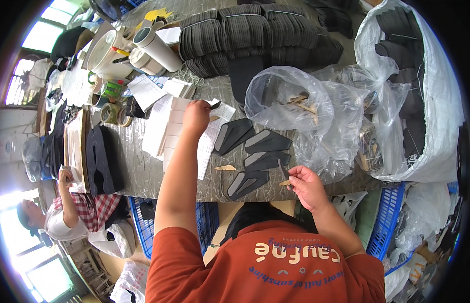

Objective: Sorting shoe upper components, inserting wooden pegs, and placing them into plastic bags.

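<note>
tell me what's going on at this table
A person's right hand pinches a slim dark-grey strip and, it seems, a small tan sliver. The left hand, over white paper sheets, holds a small dark piece. Flat, angular dark-grey pieces lie on the grey table between the hands.

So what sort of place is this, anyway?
Probably a small workshop that handles cut parts in batches. Tied bundles of dark material sit at the back of the table, loose dark pieces lie nearer the person, and a big white sack holds more dark material.
</note>
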